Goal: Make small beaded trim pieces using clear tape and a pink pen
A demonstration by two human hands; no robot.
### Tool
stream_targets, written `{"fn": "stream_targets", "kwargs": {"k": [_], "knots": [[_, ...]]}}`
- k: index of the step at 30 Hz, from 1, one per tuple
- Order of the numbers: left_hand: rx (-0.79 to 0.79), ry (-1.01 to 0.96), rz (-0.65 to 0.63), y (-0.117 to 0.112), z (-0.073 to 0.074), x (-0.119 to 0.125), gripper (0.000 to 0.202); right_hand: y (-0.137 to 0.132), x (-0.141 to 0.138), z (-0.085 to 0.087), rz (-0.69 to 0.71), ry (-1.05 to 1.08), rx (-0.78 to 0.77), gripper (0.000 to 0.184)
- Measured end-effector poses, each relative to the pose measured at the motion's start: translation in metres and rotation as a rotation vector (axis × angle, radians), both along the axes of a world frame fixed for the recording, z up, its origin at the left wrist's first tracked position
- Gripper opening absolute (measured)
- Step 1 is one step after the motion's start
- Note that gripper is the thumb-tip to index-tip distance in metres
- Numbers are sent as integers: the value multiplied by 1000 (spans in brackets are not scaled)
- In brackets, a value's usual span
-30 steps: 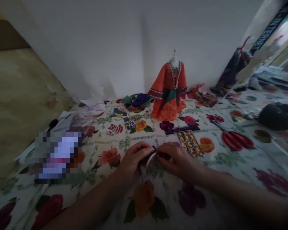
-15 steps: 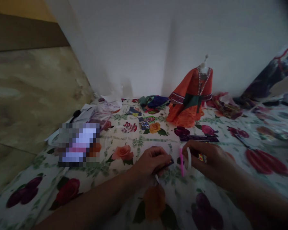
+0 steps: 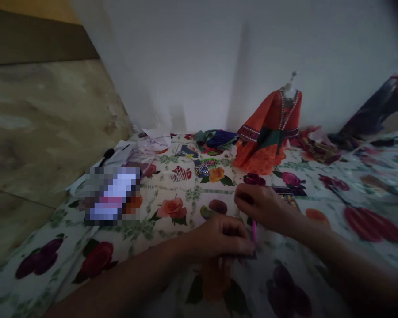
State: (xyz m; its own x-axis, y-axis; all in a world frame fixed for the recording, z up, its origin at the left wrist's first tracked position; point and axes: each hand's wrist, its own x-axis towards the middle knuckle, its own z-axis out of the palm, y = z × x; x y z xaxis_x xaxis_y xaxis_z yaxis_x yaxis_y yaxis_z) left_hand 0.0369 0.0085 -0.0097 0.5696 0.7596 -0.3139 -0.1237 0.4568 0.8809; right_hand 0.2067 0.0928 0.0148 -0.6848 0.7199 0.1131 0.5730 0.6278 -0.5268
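My left hand (image 3: 219,238) is closed, with thumb and fingers pinching a small dark strip of fabric trim (image 3: 252,255) low over the table. Just beyond it and to the right, my right hand (image 3: 260,205) has its fingers curled in. What they hold, if anything, is hidden. Below the right hand shows the thin pink edge (image 3: 254,232) of a thing whose kind I cannot make out. Behind that hand lie a dark trim strip with a pale dotted line (image 3: 290,191) and a colourful patterned piece (image 3: 291,202).
An orange and green doll-sized dress (image 3: 272,128) stands on a form by the wall. Red-handled scissors (image 3: 373,223) lie at the right. A blurred-out phone (image 3: 114,194) is at the left. Crumpled blue-green cloth (image 3: 215,139) and sparkly scraps (image 3: 201,169) lie further back.
My right hand has moved left, its fingers now turned in, and the white ring seen by it is out of sight. My left hand has shifted right and nearer with the strip.
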Motion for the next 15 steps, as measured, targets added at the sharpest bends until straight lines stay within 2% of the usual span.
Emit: {"fn": "stream_targets", "kwargs": {"k": [4,9,12,15], "knots": [[7,2,-108,-1,4,-3,13,10,-33,-13,36,-43,-16,16],[26,-16,-182,-1,3,-3,6,23,-69,-27,37,-71,18,13],[25,-21,-212,-1,-3,-2,6,26,-83,-28,47,-58,25,14],[24,-9,-263,-3,-10,-1,10,21,-87,-22,65,-29,37,24]]}}
